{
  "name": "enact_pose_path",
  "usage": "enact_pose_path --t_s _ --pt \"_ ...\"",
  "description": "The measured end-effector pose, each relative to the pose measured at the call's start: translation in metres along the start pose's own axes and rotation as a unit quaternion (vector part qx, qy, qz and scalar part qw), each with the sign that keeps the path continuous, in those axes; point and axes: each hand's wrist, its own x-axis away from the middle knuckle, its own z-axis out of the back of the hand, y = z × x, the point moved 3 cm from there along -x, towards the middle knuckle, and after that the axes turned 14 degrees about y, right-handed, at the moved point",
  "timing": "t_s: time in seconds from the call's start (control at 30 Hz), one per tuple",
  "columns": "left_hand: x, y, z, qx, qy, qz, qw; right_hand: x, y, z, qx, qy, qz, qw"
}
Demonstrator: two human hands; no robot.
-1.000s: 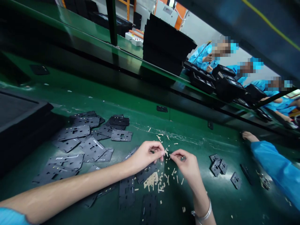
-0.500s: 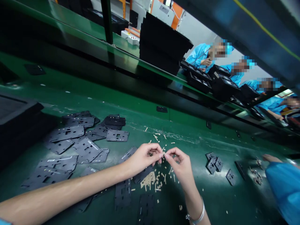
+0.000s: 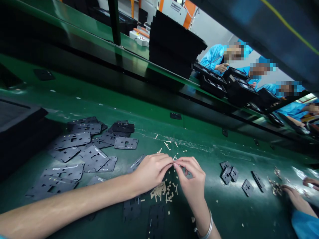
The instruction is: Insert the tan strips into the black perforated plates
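My left hand (image 3: 155,170) and my right hand (image 3: 191,173) meet at the fingertips above the table, both closed in a pinch. Whatever lies between the tips is too small and too covered to make out. Just below them is a loose heap of small tan strips and bits (image 3: 159,190), with more scattered behind the hands. Flat black plates with cut-outs (image 3: 72,141) lie in an overlapping pile to the left. Another dark plate (image 3: 156,219) lies in front of the heap, and my left forearm covers part of several plates.
A black tray stack (image 3: 20,132) stands at the left edge. Small black plates (image 3: 229,173) lie to the right, near metal parts (image 3: 275,187) and a co-worker's hand (image 3: 295,196). Behind runs a raised shelf with black trays (image 3: 176,46); several people in blue sit beyond.
My fingers have closed tighter together, and the pale bit seen between the tips is now hidden. At the right, the co-worker's blue sleeve has drawn back and a hand shows by the metal parts.
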Motion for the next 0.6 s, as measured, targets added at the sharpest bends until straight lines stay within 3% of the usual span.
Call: enact_pose_path --t_s 0.1,0.2,0.27,0.37,0.47,0.53,0.6 --pt "0.001 0.001 0.0 -0.05 -0.001 -0.039 0.998 0.002 -0.002 -0.001 0.011 0.001 0.022 1.0" --pt "0.001 0.002 0.001 -0.029 -0.004 -0.036 0.999 0.004 -0.002 -0.002 0.016 0.002 0.036 0.999" --pt "-0.001 0.002 0.003 0.024 -0.009 0.001 1.0 0.002 0.0 0.0 0.019 0.015 0.033 0.999" --pt "-0.007 -0.002 0.007 0.119 -0.015 0.119 0.986 -0.002 0.009 0.005 0.031 0.056 0.011 0.998" --pt "-0.012 -0.005 0.01 0.195 -0.014 0.225 0.955 -0.005 0.016 0.005 0.043 0.013 0.004 0.999" --pt "-0.014 -0.006 0.011 0.206 -0.01 0.241 0.949 -0.003 0.014 0.001 0.035 -0.041 0.025 0.998" --pt "-0.014 -0.005 0.012 0.178 -0.005 0.224 0.958 0.0 0.006 -0.001 0.023 -0.038 0.062 0.997"
